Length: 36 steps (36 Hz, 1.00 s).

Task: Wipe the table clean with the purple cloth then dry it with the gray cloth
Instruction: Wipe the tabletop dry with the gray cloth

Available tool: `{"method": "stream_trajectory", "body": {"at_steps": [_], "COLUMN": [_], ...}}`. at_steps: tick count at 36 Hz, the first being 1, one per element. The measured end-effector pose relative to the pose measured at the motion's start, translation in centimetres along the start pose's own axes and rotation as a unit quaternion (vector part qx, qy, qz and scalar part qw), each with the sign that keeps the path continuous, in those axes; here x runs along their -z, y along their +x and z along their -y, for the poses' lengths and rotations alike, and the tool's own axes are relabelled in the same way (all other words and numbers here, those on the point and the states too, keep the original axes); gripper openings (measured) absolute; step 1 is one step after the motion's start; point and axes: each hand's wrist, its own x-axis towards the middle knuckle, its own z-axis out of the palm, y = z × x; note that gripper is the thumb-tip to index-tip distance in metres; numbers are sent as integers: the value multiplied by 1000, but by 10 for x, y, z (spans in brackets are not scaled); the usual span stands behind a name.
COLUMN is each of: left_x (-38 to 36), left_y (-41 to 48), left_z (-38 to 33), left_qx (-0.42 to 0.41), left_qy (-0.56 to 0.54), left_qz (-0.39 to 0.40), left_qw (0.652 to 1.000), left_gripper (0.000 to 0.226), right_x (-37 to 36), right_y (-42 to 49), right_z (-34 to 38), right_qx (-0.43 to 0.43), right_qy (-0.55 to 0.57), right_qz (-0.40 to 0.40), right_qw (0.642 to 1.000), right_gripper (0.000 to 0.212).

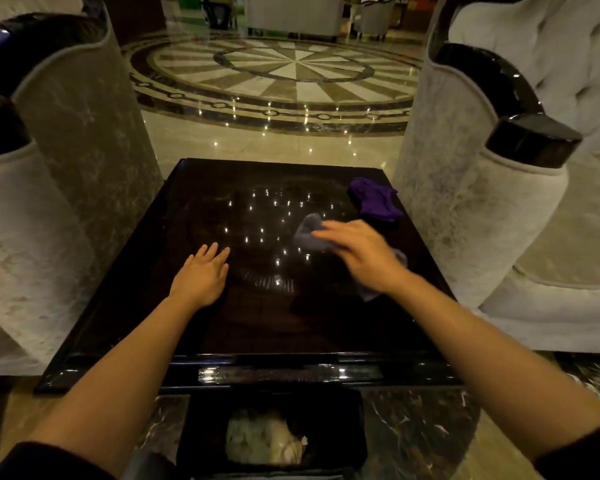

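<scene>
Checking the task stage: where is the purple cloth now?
In the head view the purple cloth lies bunched near the far right corner of the table, just beyond the right hand on the gray cloth.

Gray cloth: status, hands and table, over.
Right hand presses gray cloth on table, blurred. Left hand flat on table. Purple cloth lies far right, apart from both hands.

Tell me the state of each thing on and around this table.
purple cloth: crumpled, lying free at the far right of the table.
gray cloth: on the table, pressed under the right hand.
right hand: fingers extended on the gray cloth, motion-blurred.
left hand: flat on the table, holding nothing.
bin: open, crumpled waste inside.
</scene>
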Motion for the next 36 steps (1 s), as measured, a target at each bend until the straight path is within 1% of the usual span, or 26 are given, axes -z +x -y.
{"method": "stream_trajectory", "body": {"at_steps": [3, 5, 8, 10, 12, 14, 16, 21, 24, 28, 31, 36], "left_x": [-2, -3, -5, -6, -7, -8, -9, -10, -10, -10, -10, -11], "left_y": [-5, -7, -10, -12, -13, -14, -15, -16, -16, -17, -17, -16], "left_z": [0, 1, 4, 5, 6, 6, 6, 5, 5, 4, 5, 5], "left_qx": [-7, -12, -17, -18, -18, -17, -16, -17, -19, -20, -19, -20], "left_qy": [2, 2, 3, 3, 4, 3, 4, 8, 9, 2, -1, 5], "left_qz": [-4, -3, -6, -9, -12, -13, -17, -26, -27, -30, -31, -26], "left_qw": [1000, 1000, 1000, 1000, 1000, 1000, 1000, 999, 999, 999, 999, 999], "left_gripper": [48, 48, 47, 47, 47, 47, 47, 47, 47, 46, 46, 47], "right_x": [2, -1, -7, -10, -12, -12, -13, -21, -24, -31, -39, -52], "right_y": [-3, -10, -22, -26, -26, -24, -22, -28, -32, -39, -45, -54], "right_z": [-45, -73, -104, -113, -113, -112, -110, -101, -91, -70, -50, -15], "right_qx": [-60, -97, -169, -234, -255, -256, -254, -234, -207, -155, -118, -88], "right_qy": [-59, -92, -131, -108, -83, -73, -62, -78, -67, -56, -28, -22], "right_qz": [-32, -32, 33, 78, 101, 115, 111, 68, 45, 60, 56, 100], "right_qw": [996, 990, 976, 963, 958, 957, 959, 967, 975, 984, 991, 991], "right_gripper": [37, 36, 38, 45, 54, 56, 53, 45, 42, 43, 43, 45]}}
